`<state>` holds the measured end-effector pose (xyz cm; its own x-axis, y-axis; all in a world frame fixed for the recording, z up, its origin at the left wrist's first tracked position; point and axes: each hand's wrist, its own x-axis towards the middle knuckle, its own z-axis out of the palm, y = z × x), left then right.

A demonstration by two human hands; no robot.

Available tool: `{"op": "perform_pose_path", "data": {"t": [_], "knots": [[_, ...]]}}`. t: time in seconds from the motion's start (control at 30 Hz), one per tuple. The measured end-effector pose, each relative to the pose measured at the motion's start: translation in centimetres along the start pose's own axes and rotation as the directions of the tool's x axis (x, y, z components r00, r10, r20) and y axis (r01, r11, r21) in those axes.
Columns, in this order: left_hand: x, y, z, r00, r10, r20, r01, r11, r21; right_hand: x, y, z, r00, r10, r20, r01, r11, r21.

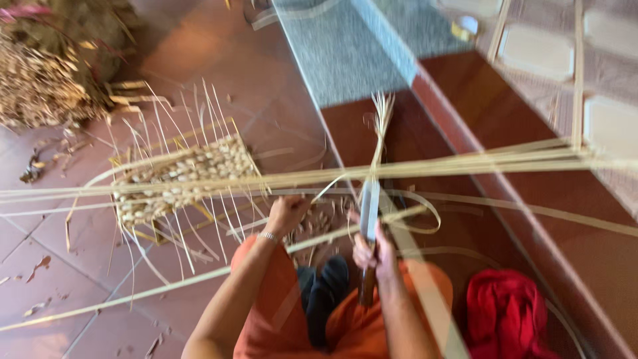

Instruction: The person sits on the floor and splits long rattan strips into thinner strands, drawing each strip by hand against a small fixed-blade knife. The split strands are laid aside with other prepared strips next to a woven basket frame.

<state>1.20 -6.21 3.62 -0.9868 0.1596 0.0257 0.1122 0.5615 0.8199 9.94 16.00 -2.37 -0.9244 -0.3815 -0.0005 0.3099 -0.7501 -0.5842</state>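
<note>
My right hand (369, 249) grips a knife (369, 211) with a pale blade and a dark wooden handle, blade pointing away from me. A thin bamboo strip (381, 129) runs up from the blade and splits into fine fibres at its far end. My left hand (286, 211), with a bracelet at the wrist, is closed on long pale bamboo strips (199, 183) that stretch across the view from left to right. The frame is blurred, so the exact finger grip is unclear. My knees in orange cloth sit below both hands.
A half-woven bamboo basket panel (183, 176) with upright spokes lies on the red tiled floor left of my hands. A heap of dry straw (40, 73) fills the top left. A red cloth (506, 312) lies at the lower right beside a raised step (478, 133).
</note>
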Motion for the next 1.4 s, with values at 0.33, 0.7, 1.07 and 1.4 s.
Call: {"op": "perform_pose_path", "data": {"t": [0.33, 0.7, 1.07, 1.4], "knots": [[-3.5, 3.3, 4.4, 0.922, 0.344, 0.179, -0.307, 0.929, -0.206, -4.1, 0.4, -1.2, 0.997, -0.038, 0.069, 0.031, 0.994, 0.105], [-11.1, 8.0, -0.2, 0.788, 0.582, 0.199, -0.433, 0.755, -0.492, -10.4, -0.4, 5.3, 0.925, -0.071, 0.373, -0.04, 0.959, 0.281], [-15.0, 11.8, -5.7, 0.605, 0.789, 0.108, -0.562, 0.52, -0.644, -17.2, 1.1, 8.9, 0.855, 0.007, 0.518, 0.121, 0.97, -0.212], [-13.7, 9.7, -5.4, 0.789, 0.587, 0.181, -0.525, 0.797, -0.298, -17.1, -2.1, 10.6, 0.953, -0.202, 0.224, 0.23, 0.968, -0.102]]}}
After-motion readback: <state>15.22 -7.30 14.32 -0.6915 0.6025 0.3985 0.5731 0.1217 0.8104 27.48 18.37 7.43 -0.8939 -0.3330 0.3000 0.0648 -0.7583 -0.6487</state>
